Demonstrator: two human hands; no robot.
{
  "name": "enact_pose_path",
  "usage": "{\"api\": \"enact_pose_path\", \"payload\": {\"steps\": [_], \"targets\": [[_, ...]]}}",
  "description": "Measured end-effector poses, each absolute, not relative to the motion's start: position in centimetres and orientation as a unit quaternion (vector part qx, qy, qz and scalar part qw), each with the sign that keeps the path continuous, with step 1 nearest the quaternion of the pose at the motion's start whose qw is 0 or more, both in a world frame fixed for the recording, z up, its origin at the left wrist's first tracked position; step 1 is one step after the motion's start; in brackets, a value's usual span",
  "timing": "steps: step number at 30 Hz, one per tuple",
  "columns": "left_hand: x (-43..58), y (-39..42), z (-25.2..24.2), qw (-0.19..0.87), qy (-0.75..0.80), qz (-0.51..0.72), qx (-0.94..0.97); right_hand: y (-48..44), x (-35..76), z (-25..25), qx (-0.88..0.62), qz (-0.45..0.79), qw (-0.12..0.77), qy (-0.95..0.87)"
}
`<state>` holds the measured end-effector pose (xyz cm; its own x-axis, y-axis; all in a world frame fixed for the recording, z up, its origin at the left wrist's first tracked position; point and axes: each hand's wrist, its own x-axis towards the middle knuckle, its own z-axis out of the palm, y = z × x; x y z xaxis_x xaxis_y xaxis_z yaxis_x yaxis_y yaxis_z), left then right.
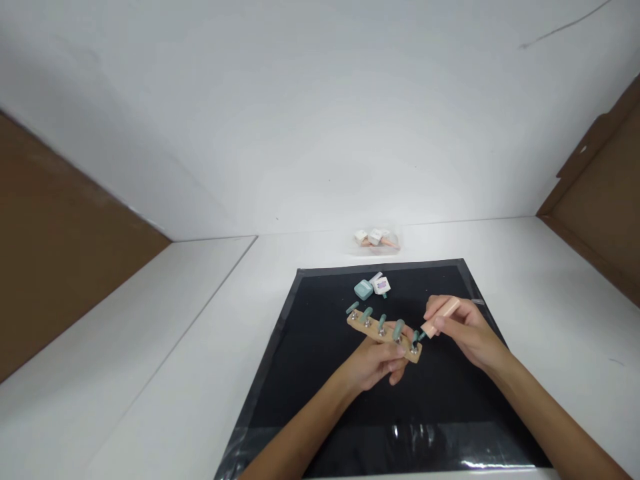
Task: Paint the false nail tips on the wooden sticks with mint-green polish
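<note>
The right hand [464, 327] pinches a pale pink handle [444, 316] between thumb and fingers, tilted so its dark green tip [423, 336] points down at the near right end of a wooden bar [374, 329]. That tip sits right at the last of five green pieces [398, 330] standing in a row; whether it touches is too small to tell. The left hand [375, 363] grips the bar near that same end, thumb on top and fingers beneath, holding it up at a slant over a black mat [310, 373]. Small silvery mounts [354, 315] carry the green pieces. Just beyond the bar, a green block [363, 289] lies beside a white block [382, 285] with a purple mark. Past the mat, a clear box [357, 250] holds white and pinkish things, near the white wall [320, 133]
</note>
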<state>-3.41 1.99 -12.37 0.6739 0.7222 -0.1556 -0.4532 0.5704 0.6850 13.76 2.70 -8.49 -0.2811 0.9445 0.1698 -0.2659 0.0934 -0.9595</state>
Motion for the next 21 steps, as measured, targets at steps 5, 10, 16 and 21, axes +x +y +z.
{"api": "enact_pose_path", "payload": {"steps": [5, 10, 16, 21], "targets": [[-3.15, 1.95, -12.03, 0.852, 0.207, 0.353, 0.326, 2.78, 13.73, -8.65, -0.337, 0.586, 0.515, -0.527], [-3.03, 1.92, -12.05, 0.846, 0.205, 0.357, 0.339, 2.84, 13.64, -8.61, -0.339, 0.577, 0.521, -0.530], [-3.08, 1.88, -12.17, 0.841, 0.217, 0.351, 0.349, 2.93, 13.56, -8.37, -0.338, 0.571, 0.520, -0.538], [-3.11, 1.95, -12.22, 0.836, 0.211, 0.354, 0.363, 2.91, 13.48, -8.23, -0.356, 0.562, 0.509, -0.545]]}}
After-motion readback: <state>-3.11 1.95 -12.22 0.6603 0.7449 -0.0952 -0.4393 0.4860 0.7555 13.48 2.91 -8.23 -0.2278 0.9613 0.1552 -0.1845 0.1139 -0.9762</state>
